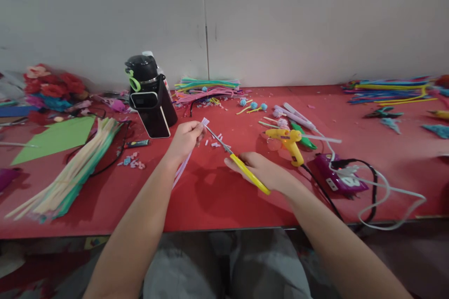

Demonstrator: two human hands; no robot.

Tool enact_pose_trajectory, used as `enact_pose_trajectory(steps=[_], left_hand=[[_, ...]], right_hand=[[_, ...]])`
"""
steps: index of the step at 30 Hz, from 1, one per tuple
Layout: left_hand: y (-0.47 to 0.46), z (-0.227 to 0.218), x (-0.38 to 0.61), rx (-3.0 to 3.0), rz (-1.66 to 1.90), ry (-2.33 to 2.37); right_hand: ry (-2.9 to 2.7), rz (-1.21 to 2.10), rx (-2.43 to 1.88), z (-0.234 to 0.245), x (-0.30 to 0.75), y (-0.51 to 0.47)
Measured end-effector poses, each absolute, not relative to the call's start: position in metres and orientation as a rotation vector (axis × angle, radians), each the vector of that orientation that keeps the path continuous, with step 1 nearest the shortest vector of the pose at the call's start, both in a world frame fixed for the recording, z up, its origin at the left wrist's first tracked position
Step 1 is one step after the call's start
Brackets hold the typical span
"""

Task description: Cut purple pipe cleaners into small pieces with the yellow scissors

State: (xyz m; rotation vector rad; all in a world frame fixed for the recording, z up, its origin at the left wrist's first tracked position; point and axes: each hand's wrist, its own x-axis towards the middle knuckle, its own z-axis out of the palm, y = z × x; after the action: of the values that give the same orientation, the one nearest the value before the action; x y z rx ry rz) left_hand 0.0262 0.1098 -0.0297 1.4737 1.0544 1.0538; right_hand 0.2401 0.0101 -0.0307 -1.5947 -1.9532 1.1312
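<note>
My left hand [185,139] pinches lilac pipe cleaners [182,168] over the red counter [217,196]. My right hand [261,170] grips yellow scissors [238,163], blades at the cleaners' tips. Cut bits [215,142] lie beside them; glue gun [289,142] is near.

Dim, even indoor light falls on a red table [217,196]; soft shadows pool beneath both forearms. Wide-angle distortion bows the edges, corners blur, and the wall [280,18] glares faintly.
</note>
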Motion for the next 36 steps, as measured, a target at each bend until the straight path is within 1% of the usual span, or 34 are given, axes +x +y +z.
enact_pose_trajectory(steps=[9, 14, 23, 29, 33, 36], left_hand=[[0.106, -0.029, 0.028, 1.606, 0.964, 1.038], [0.103, -0.028, 0.032, 1.618, 0.932, 1.046], [0.100, -0.029, 0.037, 1.552, 0.814, 1.089], [0.097, -0.025, 0.043, 1.472, 0.784, 1.082], [0.094, -0.024, 0.048, 1.385, 0.680, 1.132], [0.094, -0.024, 0.050, 1.337, 0.636, 1.178]], right_hand=[[-1.914, 1.145, -1.592, -0.033, 0.229, 0.016], [-1.982, 0.992, -1.659, -0.035, 0.228, 0.012], [-2.126, 0.913, -1.856, -0.022, 0.228, 0.003], [-2.328, 0.714, -1.972, -0.005, 0.227, 0.000], [-2.377, 0.774, -1.986, 0.008, 0.226, -0.004], [-2.408, 0.874, -1.916, 0.014, 0.227, -0.003]])
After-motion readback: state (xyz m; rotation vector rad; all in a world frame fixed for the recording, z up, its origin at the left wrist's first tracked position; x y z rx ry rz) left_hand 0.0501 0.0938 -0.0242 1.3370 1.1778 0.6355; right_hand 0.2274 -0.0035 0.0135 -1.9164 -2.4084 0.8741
